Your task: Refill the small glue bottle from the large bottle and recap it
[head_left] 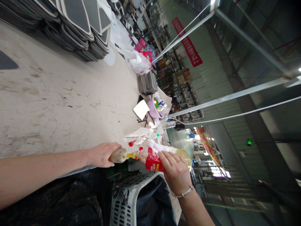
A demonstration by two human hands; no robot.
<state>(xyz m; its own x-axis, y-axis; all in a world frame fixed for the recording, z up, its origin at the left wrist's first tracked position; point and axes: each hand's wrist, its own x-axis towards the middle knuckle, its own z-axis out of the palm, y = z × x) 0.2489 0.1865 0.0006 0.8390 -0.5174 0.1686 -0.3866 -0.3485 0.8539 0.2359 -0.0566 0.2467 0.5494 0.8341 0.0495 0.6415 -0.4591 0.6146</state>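
Observation:
The view is turned on its side. My left hand [103, 154] is closed around a small, grimy bottle [119, 155] with a yellowish neck. In my right hand [175, 171] is a large clear bottle with a red label [154, 160] and pale yellow liquid [184, 157] towards its base. The necks of both bottles meet end to end between my hands; whether liquid flows cannot be made out. A red nozzle cap [132, 143] and a smaller red cap [141, 148] lie on the table close by. White crumpled paper [141, 133] is just beyond them.
Stacks of dark pale-edged panels [77, 28] stand on the stained table [70, 103]. A smaller stack [147, 83], a plastic bag [137, 61], a white pad [141, 109] and a purple basket [154, 110] line the far side. Below my hands is a grey perforated crate [124, 201].

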